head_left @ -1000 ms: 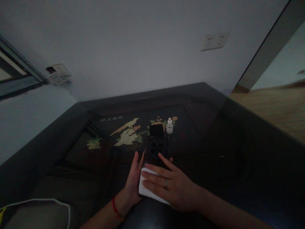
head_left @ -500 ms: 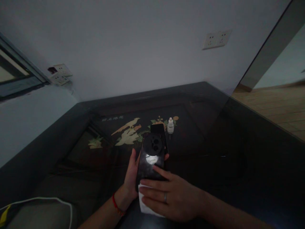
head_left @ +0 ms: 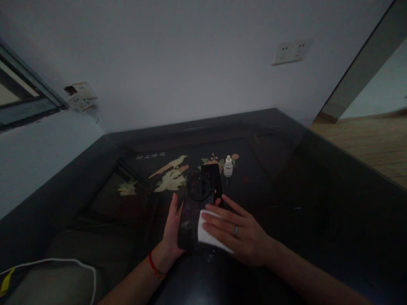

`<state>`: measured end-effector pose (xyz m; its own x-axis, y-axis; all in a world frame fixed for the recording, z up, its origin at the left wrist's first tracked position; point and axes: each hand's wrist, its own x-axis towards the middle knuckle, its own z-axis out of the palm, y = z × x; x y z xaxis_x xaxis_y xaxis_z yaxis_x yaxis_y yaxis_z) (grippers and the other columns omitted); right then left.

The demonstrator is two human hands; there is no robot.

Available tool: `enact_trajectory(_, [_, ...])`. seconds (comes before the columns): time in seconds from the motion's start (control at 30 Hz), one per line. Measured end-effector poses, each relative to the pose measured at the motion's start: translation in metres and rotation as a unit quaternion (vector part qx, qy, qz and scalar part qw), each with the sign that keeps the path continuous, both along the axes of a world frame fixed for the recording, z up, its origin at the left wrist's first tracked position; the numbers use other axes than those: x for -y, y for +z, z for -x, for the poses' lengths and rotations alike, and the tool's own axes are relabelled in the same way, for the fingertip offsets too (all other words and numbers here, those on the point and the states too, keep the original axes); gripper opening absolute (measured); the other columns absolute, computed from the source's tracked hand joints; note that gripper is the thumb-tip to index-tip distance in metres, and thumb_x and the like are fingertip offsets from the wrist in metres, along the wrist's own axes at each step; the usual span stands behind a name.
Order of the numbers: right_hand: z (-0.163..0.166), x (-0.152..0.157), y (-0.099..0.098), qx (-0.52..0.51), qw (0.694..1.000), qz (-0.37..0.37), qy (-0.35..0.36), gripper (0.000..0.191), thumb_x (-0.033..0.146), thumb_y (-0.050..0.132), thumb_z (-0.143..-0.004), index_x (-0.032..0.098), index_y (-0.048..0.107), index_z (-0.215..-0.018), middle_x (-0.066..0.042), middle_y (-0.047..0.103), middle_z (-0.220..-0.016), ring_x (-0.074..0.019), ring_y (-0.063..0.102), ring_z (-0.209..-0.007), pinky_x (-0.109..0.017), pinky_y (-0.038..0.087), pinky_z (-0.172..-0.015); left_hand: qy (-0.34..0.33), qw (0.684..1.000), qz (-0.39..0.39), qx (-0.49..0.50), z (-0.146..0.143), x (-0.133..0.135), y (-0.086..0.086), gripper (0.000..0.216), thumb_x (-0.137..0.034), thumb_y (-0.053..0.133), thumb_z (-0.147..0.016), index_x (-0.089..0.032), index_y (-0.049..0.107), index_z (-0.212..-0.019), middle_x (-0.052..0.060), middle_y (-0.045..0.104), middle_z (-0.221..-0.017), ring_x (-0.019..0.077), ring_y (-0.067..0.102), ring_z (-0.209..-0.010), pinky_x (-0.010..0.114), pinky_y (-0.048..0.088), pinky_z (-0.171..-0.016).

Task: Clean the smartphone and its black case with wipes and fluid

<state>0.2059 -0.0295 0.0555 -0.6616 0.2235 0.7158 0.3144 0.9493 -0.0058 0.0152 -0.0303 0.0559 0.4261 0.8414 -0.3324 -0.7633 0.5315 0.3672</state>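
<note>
Wrist of the left arm, nearest the camera, carries a red cord bracelet (head_left: 154, 267). Left hand (head_left: 173, 226) grips the phone (head_left: 193, 203) along its left edge, fingers wrapped behind and thumb on the rim. Phone is back side up, with the round camera block at its far end, held over the near part of the dark surface (head_left: 286, 190); dim light, so I cannot tell whether its near end rests on anything. Right hand (head_left: 241, 235), with a ring (head_left: 236, 231) on one finger, lies flat with fingers stretched out, uncurled, pressing a white cloth (head_left: 206, 233) onto the lower right part of the phone's back. Just beyond the phone, a flat black object (head_left: 212, 173) lies on the surface, its near end hidden. Small white dropper bottle (head_left: 228, 166) stands upright just beside it, on the right. Bird inlay (head_left: 168, 173) shows to the left. Wall sockets (head_left: 291, 51) sit farther back.
</note>
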Motion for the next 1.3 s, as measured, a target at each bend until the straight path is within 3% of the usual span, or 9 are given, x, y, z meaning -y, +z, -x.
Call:
enact_trajectory(0.1, [-0.005,-0.007,0.000,-0.022,0.998,0.025,-0.045,0.034,0.012,0.046,-0.090,0.007,0.055,-0.122,-0.013,0.062,-0.124,-0.0231,0.042,-0.132,-0.052,0.032,-0.110,-0.007,1.000,-0.004,-0.005,0.001,-0.001,-0.002,0.069,-0.062,0.027,-0.089,-0.015,0.049,-0.134,0.014,0.065,-0.119,0.0293,0.058,-0.111,0.043,0.037,-0.100])
enact_trajectory(0.3, [-0.004,-0.002,0.000,0.012,0.998,-0.022,0.062,0.025,0.013,0.048,-0.089,0.010,0.061,-0.111,-0.008,0.067,-0.117,-0.0202,0.049,-0.126,-0.045,0.036,-0.110,-0.039,0.998,-0.040,0.003,0.007,-0.003,-0.009,0.075,-0.065,0.031,-0.086,-0.012,0.046,-0.136,0.018,0.060,-0.126,0.0311,0.057,-0.113,0.045,0.035,-0.102])
enact_trajectory(0.4, [-0.016,-0.011,0.003,-0.044,0.999,0.027,0.007,0.033,0.016,0.041,-0.091,0.011,0.056,-0.120,-0.011,0.065,-0.120,-0.0221,0.047,-0.128,-0.048,0.040,-0.107,-0.075,0.996,-0.044,-0.002,0.005,0.001,-0.007,0.072,-0.064,0.031,-0.087,-0.017,0.043,-0.139,0.017,0.063,-0.122,0.0320,0.060,-0.109,0.050,0.038,-0.098])
enact_trajectory(0.53, [-0.032,-0.023,0.009,-0.144,0.975,0.140,-0.095,0.045,0.010,0.036,-0.089,0.017,0.046,-0.132,-0.011,0.058,-0.129,-0.0214,0.044,-0.130,-0.049,0.039,-0.106,-0.155,0.986,-0.054,0.008,-0.002,0.011,-0.003,0.065,-0.063,0.026,-0.088,-0.026,0.036,-0.141,0.015,0.062,-0.124,0.0373,0.056,-0.114,0.060,0.042,-0.088])
enact_trajectory(0.63, [-0.032,-0.024,0.011,-0.120,0.975,0.177,-0.059,0.044,0.009,0.037,-0.089,0.019,0.048,-0.131,-0.008,0.058,-0.130,-0.0196,0.042,-0.132,-0.048,0.035,-0.109,-0.192,0.979,-0.062,0.000,-0.007,0.018,-0.004,0.061,-0.060,0.023,-0.090,-0.032,0.023,-0.145,0.014,0.059,-0.128,0.0390,0.055,-0.116,0.060,0.044,-0.085])
enact_trajectory(0.77, [-0.027,-0.022,0.012,-0.051,0.980,0.194,-0.009,0.042,0.012,0.039,-0.088,0.019,0.049,-0.128,-0.006,0.058,-0.131,-0.0192,0.038,-0.134,-0.051,0.029,-0.112,-0.235,0.969,-0.070,-0.029,-0.009,0.021,-0.009,0.069,-0.061,0.023,-0.090,-0.027,0.011,-0.148,0.018,0.064,-0.118,0.0373,0.061,-0.108,0.056,0.046,-0.082])
enact_trajectory(0.93, [-0.032,-0.027,0.011,-0.111,0.979,0.170,-0.028,0.040,0.008,0.039,-0.085,0.019,0.053,-0.121,-0.007,0.065,-0.120,-0.0185,0.050,-0.125,-0.050,0.035,-0.108,-0.175,0.982,-0.072,-0.006,-0.007,0.015,-0.008,0.060,-0.059,0.026,-0.090,-0.034,0.021,-0.145,0.014,0.059,-0.127,0.0390,0.057,-0.112,0.057,0.049,-0.078])
enact_trajectory(1.07, [-0.034,-0.030,0.008,-0.147,0.973,0.168,-0.052,0.040,0.008,0.040,-0.084,0.019,0.054,-0.119,-0.009,0.067,-0.116,-0.0204,0.056,-0.118,-0.049,0.042,-0.103,-0.119,0.990,-0.078,0.008,-0.003,0.010,-0.003,0.059,-0.058,0.029,-0.090,-0.028,0.034,-0.141,0.014,0.061,-0.125,0.0367,0.056,-0.115,0.058,0.049,-0.083])
enact_trajectory(1.3, [-0.026,-0.023,0.003,-0.118,0.986,0.114,-0.032,0.034,0.012,0.043,-0.086,0.014,0.056,-0.117,-0.014,0.063,-0.122,-0.0233,0.050,-0.125,-0.049,0.043,-0.102,-0.064,0.995,-0.074,-0.001,0.001,0.008,-0.005,0.052,-0.058,0.037,-0.089,-0.024,0.056,-0.124,0.013,0.066,-0.117,0.0336,0.064,-0.103,0.060,0.046,-0.087])
